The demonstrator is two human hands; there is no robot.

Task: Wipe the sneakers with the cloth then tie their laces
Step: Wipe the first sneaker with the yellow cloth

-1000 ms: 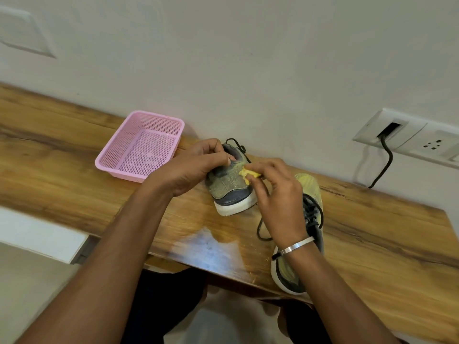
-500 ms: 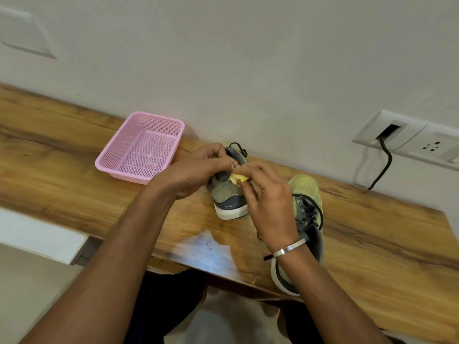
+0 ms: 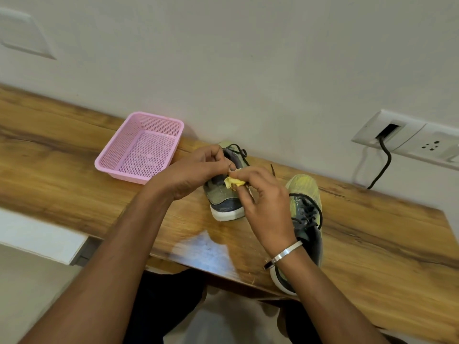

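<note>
The right hand (image 3: 267, 207), at centre frame, pinches a small yellow cloth (image 3: 233, 181) between thumb and first fingers; the other fingers are loosely spread behind. The cloth is bunched and pressed against the upper side of the left sneaker (image 3: 224, 198), just where the two hands meet. A silver bangle (image 3: 285, 253) circles the right wrist, below and right of the hand.

The left hand (image 3: 192, 171), just left of the cloth, has its fingers curled over the collar and tongue of that same sneaker and grips it. The sneaker stands on the table (image 3: 62, 170) with its grey heel and white sole toward the bottom of the frame and its toe toward the wall. Its black lace (image 3: 238, 151) lies loose, looping above the left hand; one lace end shows to the right of the hands.

The right sneaker (image 3: 304, 209) lies right of centre, partly hidden by the right forearm. Its yellow-green toe points to the upper part of the frame, its white heel hangs at the table's near edge, and its black laces are untied across the tongue. The two sneakers are near each other but not touching.

A pink basket (image 3: 119, 155) sits on the table at left of centre, near the left hand. At the right edge a white socket plate (image 3: 409, 140) is fixed to the wall (image 3: 248, 58), with a black cable (image 3: 383, 167) dropping from it to the table.
</note>
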